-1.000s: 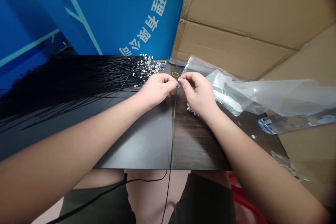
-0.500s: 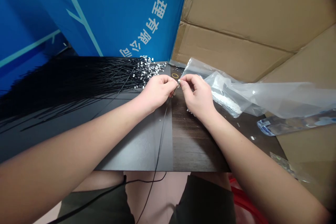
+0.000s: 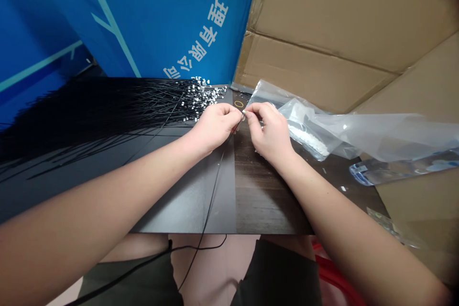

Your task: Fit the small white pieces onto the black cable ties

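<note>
Between thumb and forefinger, my left hand [image 3: 217,124] pinches a thin black wire [image 3: 214,191] close to its end. The rest of that wire hangs down over the table's front edge. Facing it, my right hand [image 3: 270,129] is closed in a pinch on a tiny white connector [image 3: 244,113] at the wire's end. The fingertips of both hands nearly touch, and they partly hide the connector. Whether it sits fully on the wire I cannot tell. Left of my hands lies a large bundle of black wires [image 3: 118,105] with white connectors [image 3: 202,94] on their ends.
Behind my right hand lies a clear plastic bag [image 3: 308,136] with small white pieces inside. A yellow rubber band [image 3: 238,103] is just beyond my fingertips. A blue panel [image 3: 161,14] and a cardboard wall [image 3: 322,19] close off the back. White scraps [image 3: 343,189] lie at the right.
The hanging part of the wire has swung a little to the left. Both hands keep their pinch at almost the same place.
</note>
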Demonstrator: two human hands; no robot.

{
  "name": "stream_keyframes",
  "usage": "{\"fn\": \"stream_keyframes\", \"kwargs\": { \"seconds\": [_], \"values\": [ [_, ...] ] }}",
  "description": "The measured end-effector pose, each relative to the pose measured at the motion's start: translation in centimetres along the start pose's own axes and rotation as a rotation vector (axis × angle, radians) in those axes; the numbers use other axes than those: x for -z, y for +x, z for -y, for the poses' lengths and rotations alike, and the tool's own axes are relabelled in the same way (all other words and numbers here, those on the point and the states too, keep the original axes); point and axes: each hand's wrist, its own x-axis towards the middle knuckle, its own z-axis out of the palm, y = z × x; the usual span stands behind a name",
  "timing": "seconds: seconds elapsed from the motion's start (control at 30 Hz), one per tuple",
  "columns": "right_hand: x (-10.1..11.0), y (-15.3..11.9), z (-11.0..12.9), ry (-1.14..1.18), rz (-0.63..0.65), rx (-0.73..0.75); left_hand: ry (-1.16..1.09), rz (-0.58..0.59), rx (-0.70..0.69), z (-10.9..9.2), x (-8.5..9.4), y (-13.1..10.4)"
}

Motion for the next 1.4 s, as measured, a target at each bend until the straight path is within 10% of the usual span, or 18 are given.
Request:
{"fn": "stream_keyframes", "kwargs": {
  "seconds": [1.4],
  "values": [
    [-0.38,-0.25,-0.07,-0.014,-0.048,0.051,-0.087,0.006,0.01,0.2,-0.05,0.22]
  ]
}}
